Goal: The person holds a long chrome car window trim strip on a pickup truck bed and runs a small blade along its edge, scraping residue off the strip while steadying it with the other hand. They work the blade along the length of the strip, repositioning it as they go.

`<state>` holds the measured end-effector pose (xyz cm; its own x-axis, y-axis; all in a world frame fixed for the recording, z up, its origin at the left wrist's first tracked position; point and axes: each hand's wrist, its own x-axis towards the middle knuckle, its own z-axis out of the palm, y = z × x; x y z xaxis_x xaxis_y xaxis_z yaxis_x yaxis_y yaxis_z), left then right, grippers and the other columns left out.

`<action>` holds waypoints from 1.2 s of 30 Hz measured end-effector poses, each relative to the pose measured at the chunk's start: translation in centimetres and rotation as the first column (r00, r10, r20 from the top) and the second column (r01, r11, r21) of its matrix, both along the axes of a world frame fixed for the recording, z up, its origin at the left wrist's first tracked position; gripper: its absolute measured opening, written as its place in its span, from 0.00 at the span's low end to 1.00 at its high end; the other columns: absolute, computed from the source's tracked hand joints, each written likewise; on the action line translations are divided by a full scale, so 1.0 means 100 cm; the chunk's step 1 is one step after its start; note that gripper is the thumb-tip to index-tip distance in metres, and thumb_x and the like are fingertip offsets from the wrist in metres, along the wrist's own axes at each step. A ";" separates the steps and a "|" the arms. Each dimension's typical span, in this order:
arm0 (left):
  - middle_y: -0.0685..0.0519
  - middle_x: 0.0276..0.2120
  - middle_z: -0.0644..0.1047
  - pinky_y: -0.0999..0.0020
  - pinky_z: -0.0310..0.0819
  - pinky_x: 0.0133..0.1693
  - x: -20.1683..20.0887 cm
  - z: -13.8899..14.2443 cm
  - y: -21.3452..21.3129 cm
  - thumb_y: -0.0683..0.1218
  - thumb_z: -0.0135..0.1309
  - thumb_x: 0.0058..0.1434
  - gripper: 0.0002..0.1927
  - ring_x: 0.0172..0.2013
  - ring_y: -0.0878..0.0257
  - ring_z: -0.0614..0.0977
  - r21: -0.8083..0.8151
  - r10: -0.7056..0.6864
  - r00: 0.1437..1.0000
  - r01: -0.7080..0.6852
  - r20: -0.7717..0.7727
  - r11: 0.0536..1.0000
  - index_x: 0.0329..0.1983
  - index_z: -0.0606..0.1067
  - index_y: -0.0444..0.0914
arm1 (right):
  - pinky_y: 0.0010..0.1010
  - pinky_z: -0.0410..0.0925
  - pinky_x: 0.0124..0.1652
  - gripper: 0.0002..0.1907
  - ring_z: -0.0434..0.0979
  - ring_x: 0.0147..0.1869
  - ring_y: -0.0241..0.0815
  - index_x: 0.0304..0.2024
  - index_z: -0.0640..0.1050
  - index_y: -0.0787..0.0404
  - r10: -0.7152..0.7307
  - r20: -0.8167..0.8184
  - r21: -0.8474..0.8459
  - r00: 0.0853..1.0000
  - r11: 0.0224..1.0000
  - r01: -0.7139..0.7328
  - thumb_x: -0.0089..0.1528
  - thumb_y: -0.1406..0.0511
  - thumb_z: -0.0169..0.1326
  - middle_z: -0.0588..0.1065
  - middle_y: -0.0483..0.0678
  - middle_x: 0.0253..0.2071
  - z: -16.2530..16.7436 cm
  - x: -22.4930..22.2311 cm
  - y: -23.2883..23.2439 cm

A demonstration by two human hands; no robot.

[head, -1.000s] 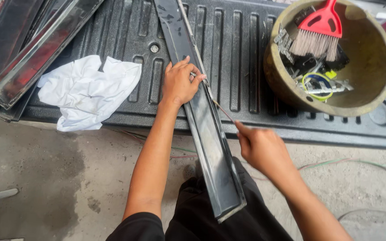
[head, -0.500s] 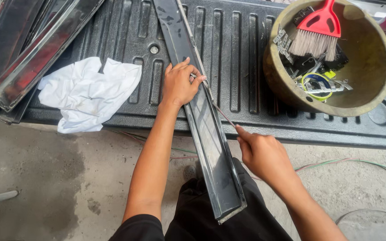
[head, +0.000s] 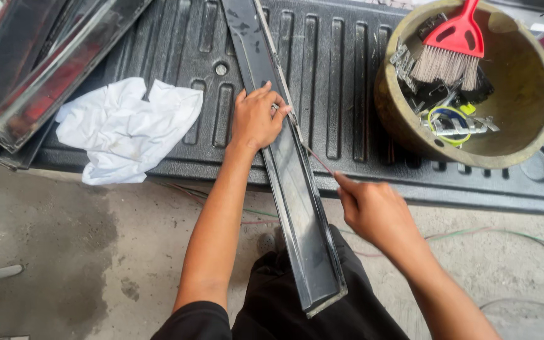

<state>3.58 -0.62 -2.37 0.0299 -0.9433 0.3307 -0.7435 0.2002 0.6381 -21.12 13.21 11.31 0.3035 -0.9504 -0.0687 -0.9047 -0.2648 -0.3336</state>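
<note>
Gripping the long, glossy black trim strip (head: 288,182), the left hand (head: 256,119) is closed on its edge; beside the strip, the right hand (head: 373,211) pinches a thin strand (head: 318,158).

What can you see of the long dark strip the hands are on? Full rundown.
The long dark strip is a narrow, glossy black trim piece, plastic or coated metal by its look, with a shallow channel profile and a pale edge at its near end. It runs from the ribbed black liner down over the person's lap. The left hand presses on it mid-length; the right hand pinches a thin strip peeling off its right edge. Its top end runs out of frame.
</note>
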 end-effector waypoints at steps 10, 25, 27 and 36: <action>0.43 0.43 0.83 0.41 0.54 0.64 0.002 0.002 0.001 0.56 0.59 0.64 0.14 0.64 0.50 0.73 0.005 -0.003 1.000 0.003 0.003 1.000 0.35 0.79 0.41 | 0.52 0.71 0.36 0.18 0.79 0.31 0.64 0.54 0.82 0.54 -0.017 0.031 0.012 0.999 1.000 0.016 0.62 0.63 0.53 0.77 0.62 0.25 -0.005 0.005 0.004; 0.44 0.40 0.83 0.43 0.54 0.63 0.002 0.001 0.003 0.55 0.57 0.65 0.13 0.65 0.51 0.73 0.010 -0.019 1.000 0.019 -0.002 1.000 0.35 0.78 0.41 | 0.53 0.71 0.33 0.20 0.78 0.29 0.64 0.58 0.78 0.56 -0.006 -0.046 -0.062 0.999 0.998 0.004 0.63 0.63 0.51 0.78 0.59 0.28 -0.021 0.014 0.020; 0.44 0.41 0.83 0.43 0.54 0.64 0.002 0.001 0.004 0.54 0.58 0.65 0.13 0.64 0.51 0.74 -0.023 -0.028 1.000 0.028 -0.005 0.999 0.35 0.79 0.41 | 0.53 0.71 0.32 0.20 0.78 0.29 0.64 0.58 0.78 0.57 -0.004 -0.021 -0.063 1.000 0.998 0.002 0.63 0.63 0.52 0.78 0.59 0.27 -0.021 0.014 0.020; 0.43 0.41 0.83 0.41 0.55 0.64 0.002 0.003 0.003 0.54 0.58 0.64 0.12 0.64 0.50 0.74 -0.026 -0.037 0.999 0.037 -0.005 0.999 0.36 0.79 0.41 | 0.54 0.71 0.32 0.22 0.79 0.28 0.64 0.59 0.78 0.57 -0.032 -0.046 -0.033 0.998 0.999 0.030 0.61 0.63 0.52 0.79 0.60 0.30 -0.025 0.012 0.024</action>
